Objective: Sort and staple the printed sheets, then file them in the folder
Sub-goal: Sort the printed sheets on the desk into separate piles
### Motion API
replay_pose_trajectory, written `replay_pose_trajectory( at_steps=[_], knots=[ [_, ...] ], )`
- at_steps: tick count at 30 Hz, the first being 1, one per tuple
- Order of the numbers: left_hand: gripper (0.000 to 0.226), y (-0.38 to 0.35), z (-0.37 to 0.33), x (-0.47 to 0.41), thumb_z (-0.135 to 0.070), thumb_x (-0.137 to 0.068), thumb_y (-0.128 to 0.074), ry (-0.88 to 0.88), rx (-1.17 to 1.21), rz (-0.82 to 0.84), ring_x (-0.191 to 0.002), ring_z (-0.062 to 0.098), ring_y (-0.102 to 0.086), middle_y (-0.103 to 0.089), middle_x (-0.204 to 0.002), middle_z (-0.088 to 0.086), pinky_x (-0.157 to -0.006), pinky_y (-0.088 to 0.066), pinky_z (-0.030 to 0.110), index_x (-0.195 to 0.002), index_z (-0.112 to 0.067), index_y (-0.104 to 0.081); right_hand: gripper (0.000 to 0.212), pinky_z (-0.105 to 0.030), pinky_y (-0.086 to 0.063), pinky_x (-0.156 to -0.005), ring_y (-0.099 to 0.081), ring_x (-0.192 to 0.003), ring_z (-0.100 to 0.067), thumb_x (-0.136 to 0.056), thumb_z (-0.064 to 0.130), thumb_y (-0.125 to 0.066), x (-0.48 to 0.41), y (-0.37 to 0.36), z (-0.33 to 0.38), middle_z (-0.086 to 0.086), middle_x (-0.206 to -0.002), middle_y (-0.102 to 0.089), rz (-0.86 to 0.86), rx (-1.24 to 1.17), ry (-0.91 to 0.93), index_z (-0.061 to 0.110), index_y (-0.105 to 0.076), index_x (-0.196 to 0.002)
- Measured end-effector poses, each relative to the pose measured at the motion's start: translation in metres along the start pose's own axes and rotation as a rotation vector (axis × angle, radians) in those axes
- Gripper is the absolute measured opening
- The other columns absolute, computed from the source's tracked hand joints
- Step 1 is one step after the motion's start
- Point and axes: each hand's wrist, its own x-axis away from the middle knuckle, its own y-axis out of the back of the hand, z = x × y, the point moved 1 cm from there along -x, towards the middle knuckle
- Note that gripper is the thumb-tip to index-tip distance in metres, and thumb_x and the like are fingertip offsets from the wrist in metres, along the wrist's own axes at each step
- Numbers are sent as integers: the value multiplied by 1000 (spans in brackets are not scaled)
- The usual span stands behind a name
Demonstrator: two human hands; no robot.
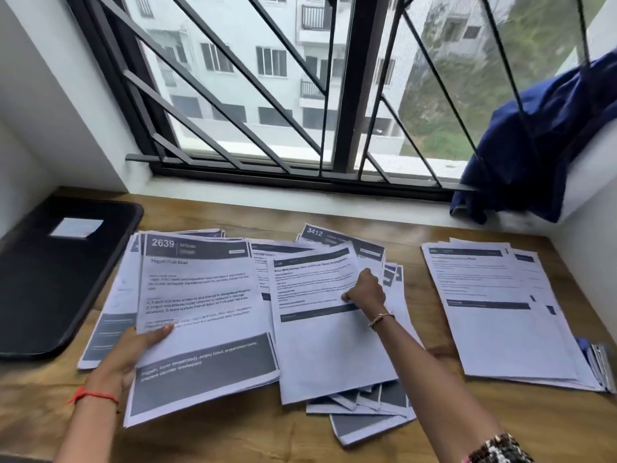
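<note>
Folder (pixel 56 272), black, closed, flat at the far left of the wooden table (pixel 467 426), white label on its cover. My left hand (pixel 133 349): thumb on top, fingers beneath, gripping the sheet headed 2639 KITCHEN (pixel 200 295), which overlaps the left pile (pixel 110 329). Middle heap (pixel 367 416): loose printed sheets, fanned and overlapping. My right hand (pixel 365 292): fingers curled, pinching the heap's top sheet (pixel 320 345) near its right edge. Right stack (pixel 500 312): roughly squared, apart from both hands. Blue cloth (pixel 541 142): draped over the window ledge, far right.
</note>
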Motion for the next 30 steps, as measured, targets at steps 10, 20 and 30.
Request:
replay_pose_trajectory(
  at_steps=[10, 20, 30],
  knots=[
    [43, -12, -15, -17, 3, -85, -57, -66, -60, 75, -107, 36, -59, -60, -122, 20, -102, -39, 52, -127, 0, -51, 30, -39, -51, -76, -58, -102, -39, -81, 4, -50, -4, 49, -41, -18, -110, -62, -259, -318, 33, 5, -56, -111],
    [40, -92, -10, -26, -1, -85, -60, -94, -102, 138, -108, 39, -57, -59, -121, 22, -103, -38, 52, -123, 5, -53, 29, -48, -34, -101, -51, -112, -43, -88, -2, -45, -26, 149, -156, -25, -120, -56, -483, -265, -268, -2, -49, -117],
    [39, -115, 2, -18, 3, -85, -59, -67, -117, 68, -100, 40, -58, -58, -118, 27, -100, -40, 54, -123, 9, -52, 60, -50, -24, -104, -26, -129, -42, -84, -11, -46, -55, 169, -208, -27, -142, -28, -595, -64, -274, 4, -28, -140]
  ],
)
